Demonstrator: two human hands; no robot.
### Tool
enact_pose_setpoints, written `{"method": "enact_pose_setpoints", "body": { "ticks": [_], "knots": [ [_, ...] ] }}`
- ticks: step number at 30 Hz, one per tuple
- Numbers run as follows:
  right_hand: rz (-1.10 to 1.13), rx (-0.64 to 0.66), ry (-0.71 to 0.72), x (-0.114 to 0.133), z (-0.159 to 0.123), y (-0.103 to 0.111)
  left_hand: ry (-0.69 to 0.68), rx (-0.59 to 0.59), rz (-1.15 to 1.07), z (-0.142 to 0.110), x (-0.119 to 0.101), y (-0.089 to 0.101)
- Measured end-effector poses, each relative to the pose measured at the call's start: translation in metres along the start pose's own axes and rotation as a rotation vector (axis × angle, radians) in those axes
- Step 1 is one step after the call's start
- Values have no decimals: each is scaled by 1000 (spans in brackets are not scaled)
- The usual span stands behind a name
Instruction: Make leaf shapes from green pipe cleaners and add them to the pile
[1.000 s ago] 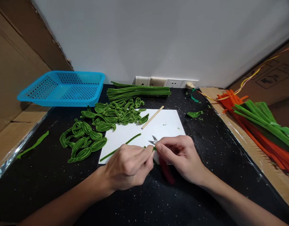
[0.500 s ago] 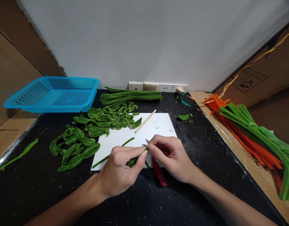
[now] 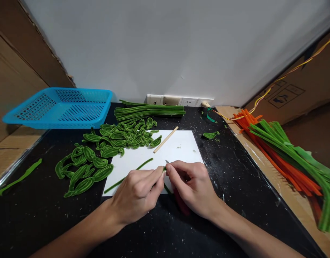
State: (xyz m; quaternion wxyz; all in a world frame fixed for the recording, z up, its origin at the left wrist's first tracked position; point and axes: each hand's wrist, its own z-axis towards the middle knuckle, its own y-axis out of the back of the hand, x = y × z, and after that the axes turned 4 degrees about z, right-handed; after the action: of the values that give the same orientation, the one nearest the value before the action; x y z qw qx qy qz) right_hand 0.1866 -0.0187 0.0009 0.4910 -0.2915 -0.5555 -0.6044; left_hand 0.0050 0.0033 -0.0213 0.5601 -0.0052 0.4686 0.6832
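Observation:
My left hand [image 3: 138, 188] pinches a green pipe cleaner [image 3: 164, 168] between thumb and forefinger over the lower part of a white sheet [image 3: 181, 143]. Most of that piece is hidden by my fingers. My right hand [image 3: 193, 181] is closed around scissors with a dark red handle [image 3: 182, 202]; only a blade tip [image 3: 167, 161] and part of the handle show. The fingertips of both hands nearly meet at the pipe cleaner's end. On the sheet, beside my left hand, lies a straight green pipe cleaner [image 3: 145, 163]. A thin wooden stick [image 3: 166, 139] rests farther back.
Several looped green leaf shapes [image 3: 118, 135] are heaped at the left. Behind them lies a bundle of green pipe cleaners [image 3: 151, 110]. A blue basket [image 3: 100, 120] stands back left. Orange strips [image 3: 283, 163] and green strips [image 3: 288, 143] lie right, near a yellow wire [image 3: 257, 102].
My right hand has turned slightly, and its scissors are now more hidden, with one blade tip showing instead of two. My left fingers have closed farther over the green piece.

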Motion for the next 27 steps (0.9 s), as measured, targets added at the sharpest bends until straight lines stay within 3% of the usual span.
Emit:
{"method": "enact_pose_setpoints", "body": {
  "ticks": [3, 7, 11, 18, 22, 27],
  "knots": [
    [65, 64, -76, -2, 2, 3, 58, 32, -18, 3, -1, 2],
    [102, 106, -97, -6, 5, 11, 281, 108, -210, 8, -6, 7],
    [187, 145, -123, -9, 7, 14, 399, 163, -390, 11, -9, 10],
    [150, 206, 35, -10, 5, 23, 761, 255, -1094, 17, -6, 16],
    [135, 223, 96, -12, 5, 28, 837, 296, -1282, 19, -4, 19],
    [160, 258, 92, -10, 5, 26, 898, 358, -1331, 19, -5, 21]
  ]
}}
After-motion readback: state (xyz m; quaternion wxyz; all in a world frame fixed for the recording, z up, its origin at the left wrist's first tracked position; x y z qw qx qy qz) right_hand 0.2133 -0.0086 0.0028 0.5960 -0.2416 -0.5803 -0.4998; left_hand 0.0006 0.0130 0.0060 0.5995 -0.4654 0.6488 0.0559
